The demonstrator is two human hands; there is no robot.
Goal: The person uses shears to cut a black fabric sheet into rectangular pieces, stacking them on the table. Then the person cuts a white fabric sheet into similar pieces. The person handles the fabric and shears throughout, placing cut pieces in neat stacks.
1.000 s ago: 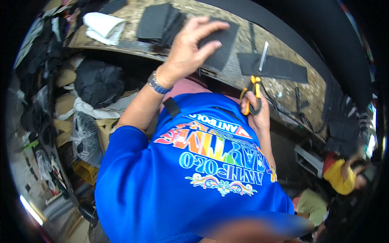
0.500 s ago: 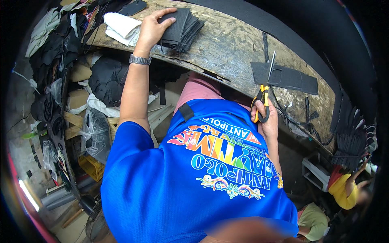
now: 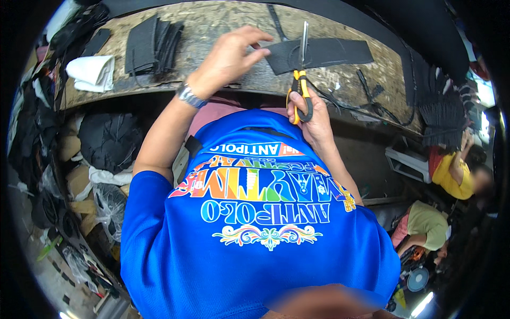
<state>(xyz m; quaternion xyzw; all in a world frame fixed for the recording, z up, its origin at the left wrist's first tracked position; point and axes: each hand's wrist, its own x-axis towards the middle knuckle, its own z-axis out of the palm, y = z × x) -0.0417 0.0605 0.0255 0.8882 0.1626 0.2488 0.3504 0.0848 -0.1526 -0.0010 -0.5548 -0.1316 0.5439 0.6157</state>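
My right hand [image 3: 317, 121] grips a pair of scissors [image 3: 304, 87] with yellow and black handles. Their blades look closed and point away from me, over a flat black strip of material [image 3: 340, 52] on the worktable. My left hand [image 3: 228, 56] is empty, thumb and fingers apart, just beside the strip's left end; whether the fingertips touch it I cannot tell. Further left lies a fanned stack of black pieces [image 3: 142, 47], with a folded white cloth [image 3: 91, 73] next to it.
The worn wooden worktable [image 3: 207, 26] spans the far side, its front edge close to my body. Thin black offcuts [image 3: 372, 95] lie at its right. Plastic-wrapped material [image 3: 109, 207] is below on the left. Two other people, one in a yellow shirt [image 3: 451, 175], are at lower right.
My left hand has let go of the black stack and moved right to the strip. The scissors remain in my right hand. The whole view has turned and shifted.
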